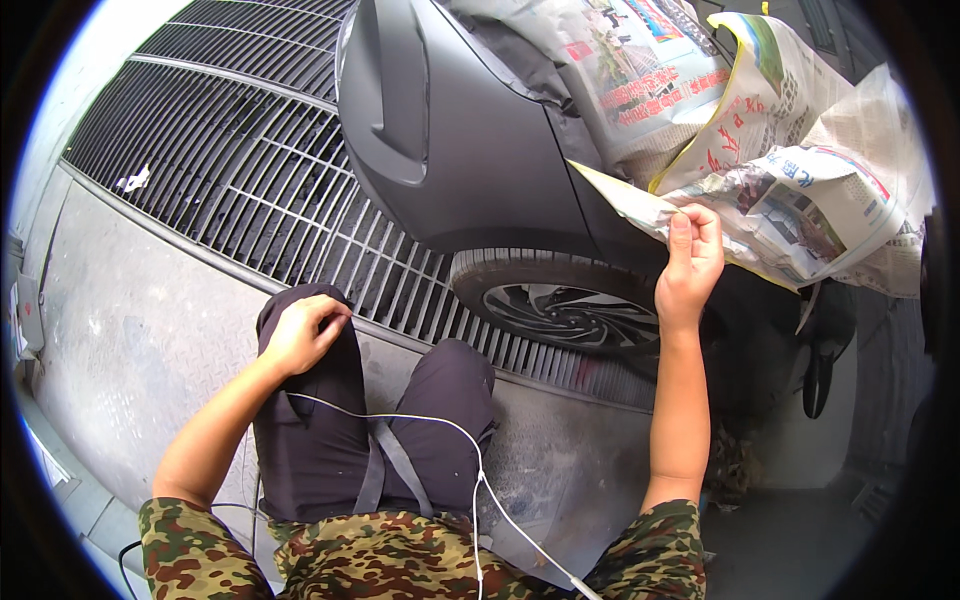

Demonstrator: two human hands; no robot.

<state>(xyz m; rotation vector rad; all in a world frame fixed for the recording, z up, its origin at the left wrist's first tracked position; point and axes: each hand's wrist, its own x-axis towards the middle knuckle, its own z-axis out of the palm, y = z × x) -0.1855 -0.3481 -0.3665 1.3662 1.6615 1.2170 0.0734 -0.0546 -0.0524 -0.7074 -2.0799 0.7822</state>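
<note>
My right hand (692, 260) pinches the taped lower edge of a newspaper sheet (840, 215) between thumb and fingers. Yellow masking tape (620, 198) runs along that edge, and its pointed left end meets the grey car body panel (490, 150). The newspaper hangs in loose folds over the car's side, above the wheel (575, 315). My left hand (308, 333) rests on my left knee with its fingers curled in; whatever they may hold is hidden.
More newspaper (640, 70) covers the car's upper part. A metal floor grating (290, 180) runs beneath the bumper and wheel, with a white scrap (133, 180) on it. A white cable (450, 420) crosses my lap. Dark, dim space lies behind the wheel at right.
</note>
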